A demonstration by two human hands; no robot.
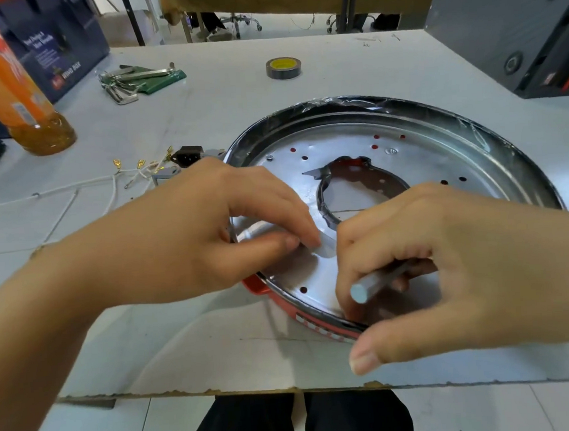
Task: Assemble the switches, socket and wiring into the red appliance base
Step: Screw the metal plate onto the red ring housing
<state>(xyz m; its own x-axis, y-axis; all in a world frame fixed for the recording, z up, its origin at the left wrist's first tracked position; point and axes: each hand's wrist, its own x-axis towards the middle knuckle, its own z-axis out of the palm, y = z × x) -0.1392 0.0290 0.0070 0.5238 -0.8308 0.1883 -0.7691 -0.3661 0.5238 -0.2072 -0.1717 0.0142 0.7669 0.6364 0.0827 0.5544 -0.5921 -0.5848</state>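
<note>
Hands (pixel 211 233) hide base (pixel 438 139); wiring (pixel 121 178) beside.

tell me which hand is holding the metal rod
The right hand: its fingers curl round the grey rod. The left hand pinches a small silvery piece.

**Colours and patterns noted**

Appliance base (pixel 319 323): red wall, white checked strip, silver inner plate, black rim. Socket (pixel 186 155): black. Wires (pixel 75 186): white, gold terminals. Tape roll (pixel 283 68): yellow core. Bottle (pixel 5 82): orange. Table (pixel 235 91): pale grey.
</note>
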